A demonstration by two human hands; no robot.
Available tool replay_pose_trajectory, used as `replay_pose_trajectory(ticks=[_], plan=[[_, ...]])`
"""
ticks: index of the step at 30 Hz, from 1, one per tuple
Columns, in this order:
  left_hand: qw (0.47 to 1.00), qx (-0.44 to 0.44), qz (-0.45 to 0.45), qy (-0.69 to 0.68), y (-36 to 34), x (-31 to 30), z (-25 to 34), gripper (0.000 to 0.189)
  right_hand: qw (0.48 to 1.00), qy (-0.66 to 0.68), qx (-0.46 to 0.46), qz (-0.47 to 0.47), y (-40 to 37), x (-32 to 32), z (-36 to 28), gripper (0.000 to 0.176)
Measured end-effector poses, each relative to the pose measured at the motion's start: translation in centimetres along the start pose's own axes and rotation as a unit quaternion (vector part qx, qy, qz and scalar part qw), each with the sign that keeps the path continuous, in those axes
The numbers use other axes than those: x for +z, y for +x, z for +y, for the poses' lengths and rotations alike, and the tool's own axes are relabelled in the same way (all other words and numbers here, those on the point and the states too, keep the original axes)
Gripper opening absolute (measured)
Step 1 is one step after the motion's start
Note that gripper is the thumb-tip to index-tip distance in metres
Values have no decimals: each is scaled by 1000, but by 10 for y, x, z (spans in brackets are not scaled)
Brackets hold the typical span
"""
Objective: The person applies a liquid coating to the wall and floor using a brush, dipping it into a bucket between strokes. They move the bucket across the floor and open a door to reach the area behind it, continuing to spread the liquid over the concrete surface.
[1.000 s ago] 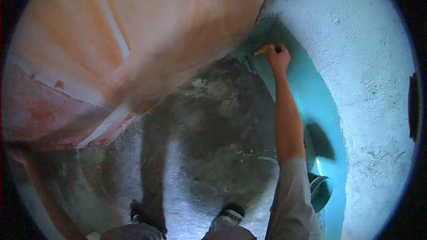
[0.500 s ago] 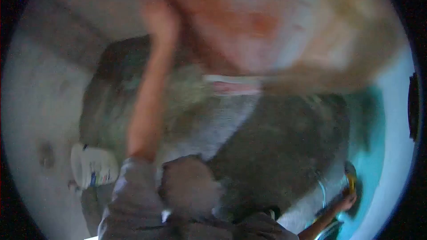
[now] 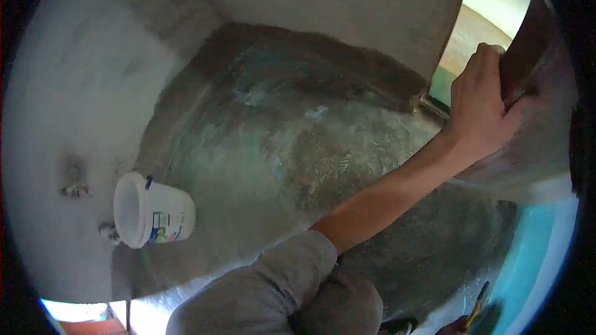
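My left hand (image 3: 481,102) reaches up to the right and grips the edge of a brown door (image 3: 528,37), fingers wrapped round it. The grey sleeve of that arm (image 3: 273,291) fills the bottom middle. At the very bottom right only a sliver of my right hand (image 3: 452,329) shows. It holds a thin brush with a yellow and dark handle (image 3: 478,306) beside the teal-painted strip (image 3: 534,254) at the foot of the wall.
A white plastic bucket with a label (image 3: 152,211) sits at the left where the grey wall (image 3: 74,105) meets the rough concrete floor (image 3: 279,142). Bright light comes through the doorway gap (image 3: 478,31) at the upper right.
The view has swung from the teal-painted corner to the bucket side. My left arm has gone from raised at the left to gripping the door edge. My right hand with the brush dropped to the bottom edge.
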State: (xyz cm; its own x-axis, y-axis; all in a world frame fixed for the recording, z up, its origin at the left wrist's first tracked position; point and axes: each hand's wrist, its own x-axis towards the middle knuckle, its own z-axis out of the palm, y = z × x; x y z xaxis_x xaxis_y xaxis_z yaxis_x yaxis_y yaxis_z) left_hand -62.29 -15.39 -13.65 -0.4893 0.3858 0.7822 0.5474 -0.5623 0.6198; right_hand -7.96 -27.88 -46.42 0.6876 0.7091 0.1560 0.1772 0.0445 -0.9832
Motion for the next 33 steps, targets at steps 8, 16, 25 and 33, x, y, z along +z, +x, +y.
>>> replay_pose_trajectory(ticks=[8, 16, 25, 33], plan=[[999, 19, -31, -4, -11, -32, 14, 62, 943, -320, 52, -80, -46, -135, 37, 12], [998, -62, 3, -22, -59, -53, -9, 70, 928, 275, 251, 1, -173, -96, -62, 46], [990, -135, 52, -4, -87, -56, 66, 71, 932, 329, 140, 61, -149, -146, -76, 42], [985, -156, 53, -50, -151, -52, 142, 72, 907, 407, 32, 100, -138, -234, -121, 40]])
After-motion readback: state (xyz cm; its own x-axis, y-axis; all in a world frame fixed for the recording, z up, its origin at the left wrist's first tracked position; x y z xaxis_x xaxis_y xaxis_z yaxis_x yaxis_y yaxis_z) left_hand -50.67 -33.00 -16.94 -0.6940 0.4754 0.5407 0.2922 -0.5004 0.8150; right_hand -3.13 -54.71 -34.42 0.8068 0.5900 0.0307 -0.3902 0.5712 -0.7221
